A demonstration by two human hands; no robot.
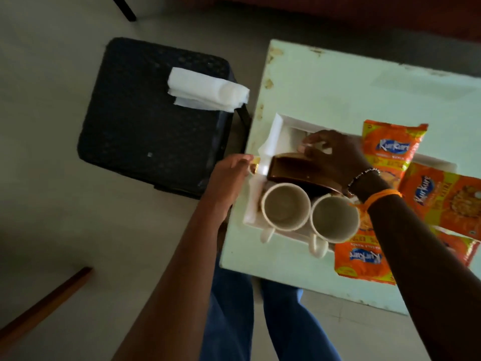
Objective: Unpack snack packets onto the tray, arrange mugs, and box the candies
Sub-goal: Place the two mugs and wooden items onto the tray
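Your right hand (pixel 335 157) rests fingers-spread on the brown box (pixel 294 173), steadying it inside the white tray (pixel 253 201) behind the two mugs (pixel 286 207). Your left hand (pixel 229 175) pinches a gold-wrapped candy (pixel 256 161) at the tray's edge, likely ready for boxing. Snack packets (pixel 393 147) lie alongside.

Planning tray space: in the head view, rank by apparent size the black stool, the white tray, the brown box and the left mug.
1. black stool, though it sits lower than the table
2. white tray
3. brown box and left mug: look alike; box partly hidden by a hand, so unranked
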